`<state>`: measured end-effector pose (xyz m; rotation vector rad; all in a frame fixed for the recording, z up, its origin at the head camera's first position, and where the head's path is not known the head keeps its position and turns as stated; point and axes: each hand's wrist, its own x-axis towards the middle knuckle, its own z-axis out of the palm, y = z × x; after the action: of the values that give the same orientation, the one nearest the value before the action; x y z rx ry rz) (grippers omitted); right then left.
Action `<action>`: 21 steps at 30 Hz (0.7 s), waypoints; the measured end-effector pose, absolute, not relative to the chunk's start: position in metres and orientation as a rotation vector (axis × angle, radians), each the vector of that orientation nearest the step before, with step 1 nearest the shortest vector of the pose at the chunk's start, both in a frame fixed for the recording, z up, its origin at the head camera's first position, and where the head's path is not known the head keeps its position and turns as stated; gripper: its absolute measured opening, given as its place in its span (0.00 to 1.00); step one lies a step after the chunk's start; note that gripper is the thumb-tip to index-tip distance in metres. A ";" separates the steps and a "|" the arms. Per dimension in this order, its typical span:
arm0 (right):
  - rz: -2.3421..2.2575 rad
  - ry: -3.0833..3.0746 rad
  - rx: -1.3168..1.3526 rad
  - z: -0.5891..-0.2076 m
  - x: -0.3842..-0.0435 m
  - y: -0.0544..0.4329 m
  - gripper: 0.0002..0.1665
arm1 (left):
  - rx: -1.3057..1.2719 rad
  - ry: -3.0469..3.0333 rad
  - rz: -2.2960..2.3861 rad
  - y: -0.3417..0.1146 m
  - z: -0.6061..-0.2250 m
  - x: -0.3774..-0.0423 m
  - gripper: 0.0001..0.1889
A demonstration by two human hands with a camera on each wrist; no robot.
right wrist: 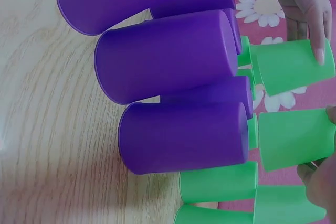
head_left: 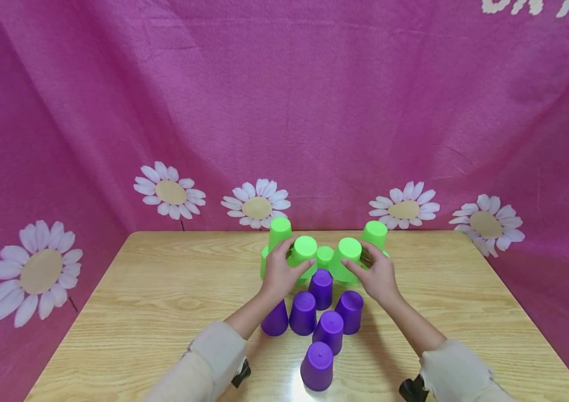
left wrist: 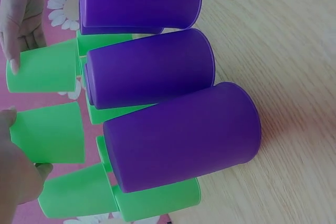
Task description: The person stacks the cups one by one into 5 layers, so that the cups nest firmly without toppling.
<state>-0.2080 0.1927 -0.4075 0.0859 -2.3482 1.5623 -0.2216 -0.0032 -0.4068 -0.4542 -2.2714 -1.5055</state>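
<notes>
Pink daisy cloth (head_left: pixel 324 111), wooden tabletop (head_left: pixel 173 301)!
Inverted green cups (head_left: pixel 305 249) are gripped by left hand (head_left: pixel 279 272) and right hand (head_left: pixel 381 276), one each; inverted purple cups (head_left: pixel 328 334) are ranged nearer.

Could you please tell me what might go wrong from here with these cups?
The left grip could bump the back-left upper green cup, which stands on another cup close by. The right grip might likewise knock the back-right upper green cup. Lowering the left held green cup or the right held green cup carelessly might also nudge the rearmost purple cup.
</notes>
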 end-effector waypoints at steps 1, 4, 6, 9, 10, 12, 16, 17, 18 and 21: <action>1.555 -2.345 0.091 -0.407 -0.209 0.191 0.30 | -0.460 -2.274 -1.497 -0.003 -0.407 -0.223 0.28; 1.539 -2.334 0.091 -0.407 -0.212 0.187 0.30 | -0.476 -2.283 -1.476 0.000 -0.407 -0.226 0.28; 1.537 -2.327 0.085 -0.406 -0.214 0.184 0.30 | -0.496 -2.287 -1.449 0.002 -0.408 -0.229 0.27; 1.539 -2.317 0.069 -0.405 -0.218 0.181 0.30 | -0.518 -2.294 -1.401 0.004 -0.407 -0.232 0.27; 1.538 -2.317 0.063 -0.405 -0.220 0.180 0.29 | -0.522 -2.297 -1.383 0.005 -0.407 -0.233 0.27; 1.536 -2.307 0.054 -0.405 -0.222 0.179 0.29 | -0.522 -2.309 -1.354 0.007 -0.407 -0.235 0.27; 1.518 -2.286 0.048 -0.406 -0.227 0.177 0.28 | -0.484 -2.335 -1.363 0.011 -0.407 -0.238 0.27; 1.512 -2.282 0.048 -0.406 -0.229 0.176 0.28 | -0.479 -2.338 -1.361 0.012 -0.407 -0.239 0.27; 1.510 -2.277 0.050 -0.407 -0.230 0.176 0.28 | -0.473 -2.340 -1.362 0.013 -0.408 -0.240 0.27; 1.493 -2.268 0.053 -0.409 -0.234 0.173 0.28 | -0.469 -2.348 -1.358 0.016 -0.409 -0.244 0.28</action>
<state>-0.2342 0.1734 -0.4088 0.0528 -2.2682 1.4934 -0.2443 0.0158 -0.4087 -0.4695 -2.3477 -1.3582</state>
